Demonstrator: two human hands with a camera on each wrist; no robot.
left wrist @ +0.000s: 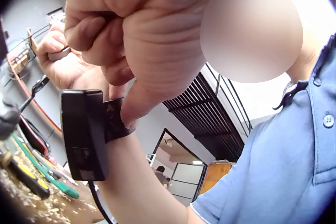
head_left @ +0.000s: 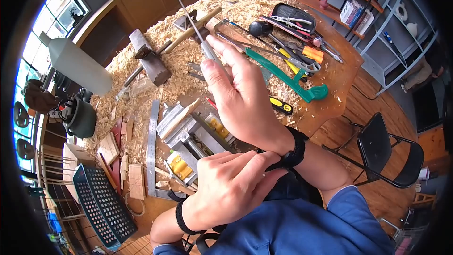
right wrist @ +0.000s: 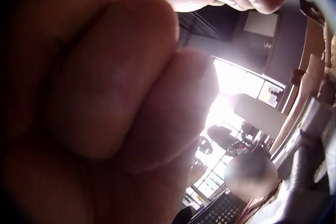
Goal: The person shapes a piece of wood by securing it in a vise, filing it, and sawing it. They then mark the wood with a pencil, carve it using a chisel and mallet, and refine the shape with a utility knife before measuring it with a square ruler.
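Observation:
My right hand (head_left: 243,97) is raised over the bench and holds a long, slim, tapered metal tool (head_left: 187,12), its point aimed up and away. Most of the tool's near end is hidden by the fingers. Across the right wrist sits a black strap (head_left: 298,148) with a black box (left wrist: 84,134) on it. My left hand (head_left: 231,184) reaches over from the lower left, and its fingers and thumb pinch this strap beside the box. Below the hands is a metal vise (head_left: 188,137), with a pale, pointed piece of wood (head_left: 184,115) lying over its jaws.
Wood shavings (head_left: 188,61) cover much of the bench. A mallet (head_left: 150,59) lies at the back left, near a white bottle (head_left: 80,66). On the right are a green tool (head_left: 283,73) and pliers (head_left: 292,21). A steel ruler (head_left: 152,146) lies left of the vise; a folding chair (head_left: 377,141) stands right.

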